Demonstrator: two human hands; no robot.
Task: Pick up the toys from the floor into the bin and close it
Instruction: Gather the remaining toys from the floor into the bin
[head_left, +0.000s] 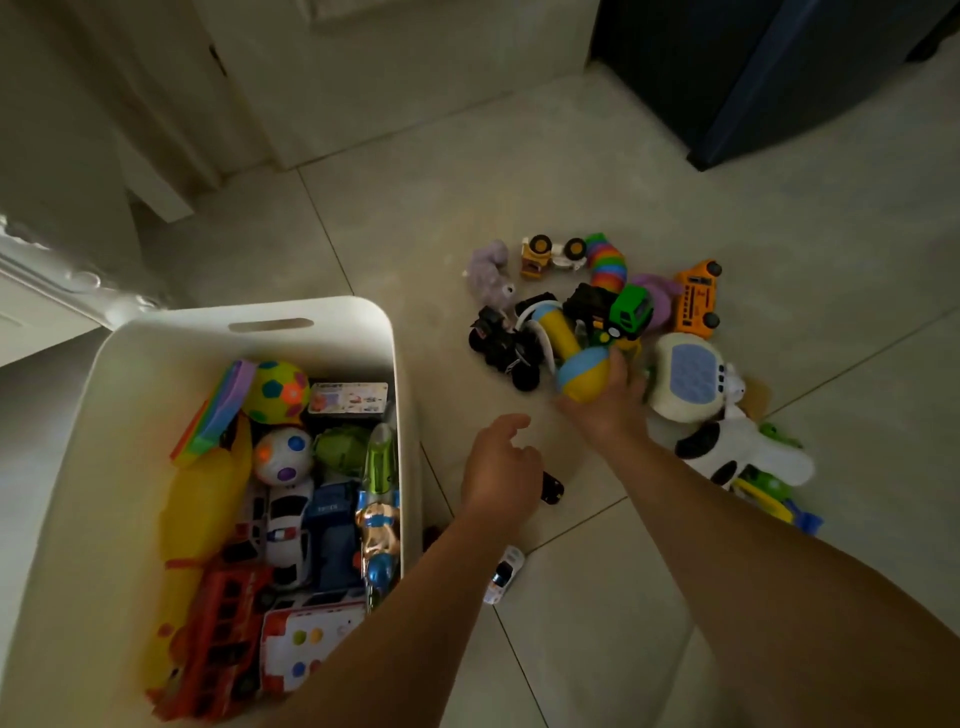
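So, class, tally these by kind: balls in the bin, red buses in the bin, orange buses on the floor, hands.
Balls in the bin: 2, patchwork ball, spotted white ball
Red bus in the bin: 1
Orange bus on the floor: 1
Hands: 2, left hand empty, right hand gripping dumbbell toy
Total: 6
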